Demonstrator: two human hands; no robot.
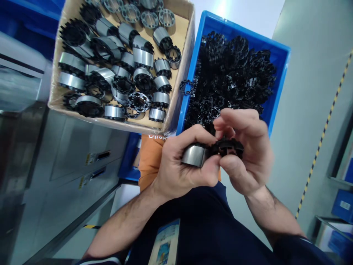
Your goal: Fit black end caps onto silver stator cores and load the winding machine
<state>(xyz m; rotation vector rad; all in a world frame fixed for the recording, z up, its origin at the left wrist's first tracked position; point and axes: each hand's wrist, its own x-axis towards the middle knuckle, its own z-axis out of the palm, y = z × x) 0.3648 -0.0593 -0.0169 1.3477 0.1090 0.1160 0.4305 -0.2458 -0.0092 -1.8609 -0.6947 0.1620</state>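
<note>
Near the centre, my left hand (184,162) is closed around a silver metal ring (195,155), its thumb and forefinger reaching toward the ring's right end. My right hand (246,151) pinches a black toothed plastic ring (228,146) between thumb and fingers. The black ring is right beside the silver one, close to my left fingertips; whether they touch is hard to tell. Both hands are just below the front edge of a blue bin (281,79), which holds a heap of black toothed rings (237,81).
A plastic-lined cardboard box (110,124) at upper left holds many silver cylinders with black toothed ends. A grey metal cabinet (74,147) stands at left. Orange cloth (150,158) shows below the box. Blue containers (343,206) are at the far right.
</note>
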